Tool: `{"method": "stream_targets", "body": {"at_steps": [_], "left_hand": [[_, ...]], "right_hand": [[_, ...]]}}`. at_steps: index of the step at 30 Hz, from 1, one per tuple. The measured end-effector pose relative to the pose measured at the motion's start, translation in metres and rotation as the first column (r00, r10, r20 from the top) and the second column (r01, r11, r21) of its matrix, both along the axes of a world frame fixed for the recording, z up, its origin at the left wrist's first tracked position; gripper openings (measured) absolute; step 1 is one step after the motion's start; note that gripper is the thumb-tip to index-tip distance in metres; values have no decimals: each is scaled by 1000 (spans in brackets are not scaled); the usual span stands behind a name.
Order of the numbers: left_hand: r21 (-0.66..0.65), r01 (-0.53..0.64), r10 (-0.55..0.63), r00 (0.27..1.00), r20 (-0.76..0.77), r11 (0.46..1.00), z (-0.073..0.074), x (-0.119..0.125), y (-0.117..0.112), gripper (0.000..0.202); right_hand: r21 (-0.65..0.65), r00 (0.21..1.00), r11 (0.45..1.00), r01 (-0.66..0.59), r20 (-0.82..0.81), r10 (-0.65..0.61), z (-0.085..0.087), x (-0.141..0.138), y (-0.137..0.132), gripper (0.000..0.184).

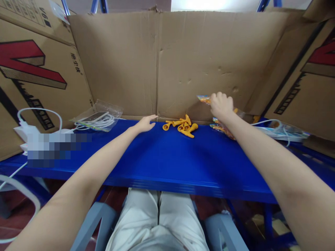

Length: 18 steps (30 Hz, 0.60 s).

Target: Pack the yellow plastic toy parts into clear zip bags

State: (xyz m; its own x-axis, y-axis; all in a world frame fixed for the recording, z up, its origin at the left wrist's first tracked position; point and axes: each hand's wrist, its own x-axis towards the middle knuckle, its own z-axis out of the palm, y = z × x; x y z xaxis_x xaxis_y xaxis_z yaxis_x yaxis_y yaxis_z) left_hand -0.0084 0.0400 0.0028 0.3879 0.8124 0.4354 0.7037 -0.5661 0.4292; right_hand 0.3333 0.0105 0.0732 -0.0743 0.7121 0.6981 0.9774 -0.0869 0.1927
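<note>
My right hand (222,105) is raised over the right part of the blue table, its fingers closed around a small clear packet (203,99) with a colourful label and something orange inside. Just beneath it, more packets of the same look (220,126) lie on the table, partly hidden by my forearm. Near the back edge, my left hand (146,123) hovers with fingers stretched out and thumb apart, holding nothing. To its right rests a loose heap of orange-yellow plastic pipe-shaped pieces with round cups (186,127), apart from both hands.
Cardboard walls (117,62) close off the back and sides of the blue table (162,164). At the left are a bagged white cable (101,120) and a white plug with a cord (28,134). White cables and flat packs (281,133) lie at the right.
</note>
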Motion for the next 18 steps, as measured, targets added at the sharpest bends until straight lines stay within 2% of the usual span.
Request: {"method": "stream_targets", "body": {"at_steps": [1,3,6,9,11,13,15,18], "left_hand": [[-48,17,-10,990,139,999,1,12,0,51],[-190,67,16,913,408,979,4,35,-1,55],[-363,221,95,727,680,905,12,61,0,69],[-448,301,204,592,780,842,17,73,3,78],[-465,330,232,552,801,821,17,74,5,75],[-442,367,225,503,834,819,15,71,7,71],[-375,404,188,431,883,835,12,69,8,66],[-255,444,92,356,930,859,9,68,10,51]], "right_hand": [[22,998,998,-56,-3,56,1,-11,2,32],[70,984,981,-180,-1,180,-2,-33,7,34],[106,922,916,-387,42,385,-15,-60,16,42],[64,834,832,-551,79,546,-35,-75,23,50],[11,777,779,-627,93,623,-48,-79,25,54],[-18,746,750,-661,93,660,-58,-79,25,55],[-6,764,766,-643,71,642,-65,-77,24,54],[39,844,844,-535,-11,536,-66,-72,24,51]]}}
